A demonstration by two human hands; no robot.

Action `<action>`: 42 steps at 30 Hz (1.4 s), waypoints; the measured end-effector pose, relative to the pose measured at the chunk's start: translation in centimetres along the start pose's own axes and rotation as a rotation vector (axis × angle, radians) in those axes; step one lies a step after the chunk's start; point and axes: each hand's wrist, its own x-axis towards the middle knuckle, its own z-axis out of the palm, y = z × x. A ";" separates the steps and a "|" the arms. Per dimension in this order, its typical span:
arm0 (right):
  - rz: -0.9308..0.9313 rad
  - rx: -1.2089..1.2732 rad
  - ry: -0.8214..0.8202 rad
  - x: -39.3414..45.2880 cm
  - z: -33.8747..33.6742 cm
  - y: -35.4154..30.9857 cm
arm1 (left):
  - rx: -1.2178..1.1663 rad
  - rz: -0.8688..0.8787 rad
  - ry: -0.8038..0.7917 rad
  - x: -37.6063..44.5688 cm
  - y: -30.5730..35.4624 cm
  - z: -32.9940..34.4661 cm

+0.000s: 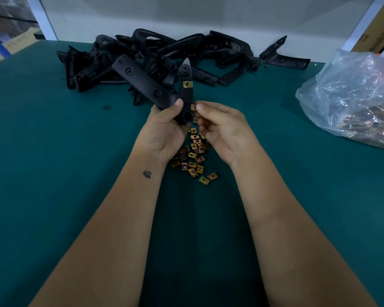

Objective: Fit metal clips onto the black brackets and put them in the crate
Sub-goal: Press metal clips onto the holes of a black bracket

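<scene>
Two hands (164, 127) (220, 125), bracket (142, 83), probably clip (193, 107).

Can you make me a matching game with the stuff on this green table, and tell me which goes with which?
Things:
1. black bracket
2. loose metal clips
3. plastic bag
4. pile of brackets

Places:
A. at the table's right edge
B. at the back of the table, by the wall
C. gripped in the left hand
D. on the table between the wrists

Pairs: 1-C, 2-D, 3-A, 4-B
</scene>
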 end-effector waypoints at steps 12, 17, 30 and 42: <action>-0.022 -0.092 0.036 0.2 0.8 0.4 | 0.050 0.003 -0.018 -0.2 -0.2 0.2; -0.032 -0.124 0.003 0.2 0.5 0.4 | 0.100 -0.025 -0.062 -0.2 -0.2 0.0; -0.451 -0.883 0.249 -0.3 2.7 2.1 | -0.008 0.105 0.232 0.8 -0.9 0.0; -0.514 -1.022 0.364 -0.2 1.3 1.6 | 0.335 0.068 0.196 1.1 0.1 -0.4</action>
